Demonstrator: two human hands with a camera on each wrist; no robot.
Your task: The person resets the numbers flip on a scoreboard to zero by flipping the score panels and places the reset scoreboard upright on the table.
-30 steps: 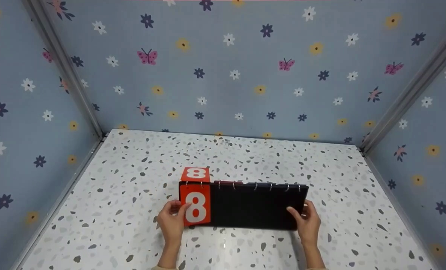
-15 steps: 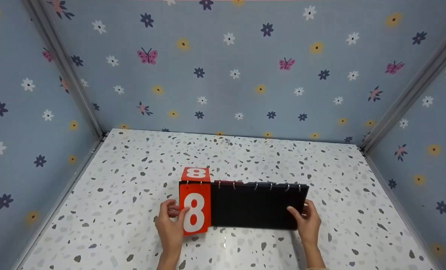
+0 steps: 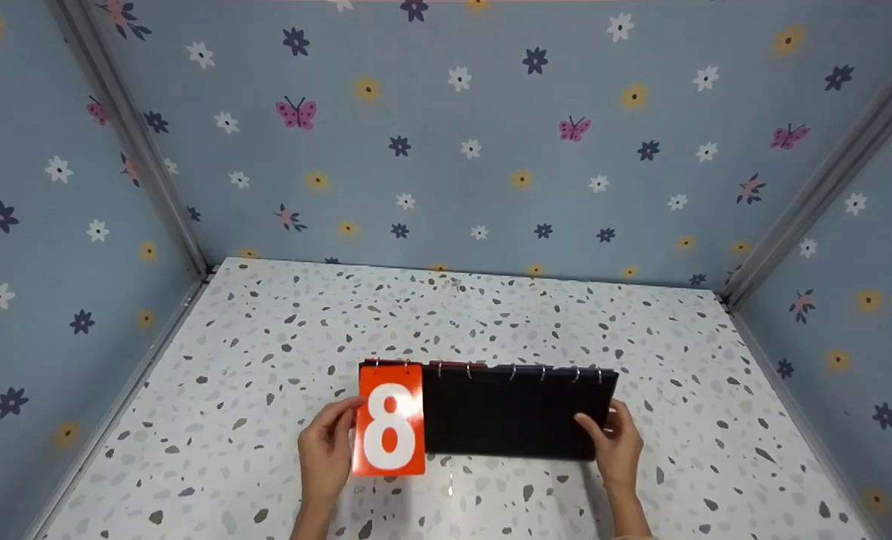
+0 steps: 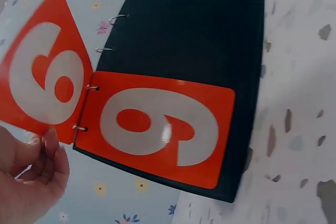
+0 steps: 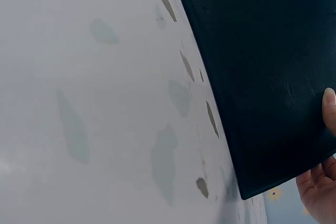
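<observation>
A black flip scoreboard (image 3: 513, 412) stands on its long edge, with metal rings along its top. Its leftmost orange card (image 3: 388, 431) shows a white 8 in the head view. My left hand (image 3: 327, 450) pinches that card by its left edge, and the left wrist view shows it swung out on its rings (image 4: 90, 87). Flat against the board behind it lies another orange card (image 4: 167, 129) with a white digit that looks like a 9. My right hand (image 3: 617, 442) grips the board's right end, thumb on the front face and fingers curled behind.
The board stands on a white speckled tabletop (image 3: 280, 360). Blue flowered panels rise at the back (image 3: 446, 165), left and right, with grey metal posts (image 3: 828, 172) at the corners.
The 8 card has swung out from the board, and my left hand has shifted left with it. The orange flap above the top edge is no longer visible. My right hand stays put.
</observation>
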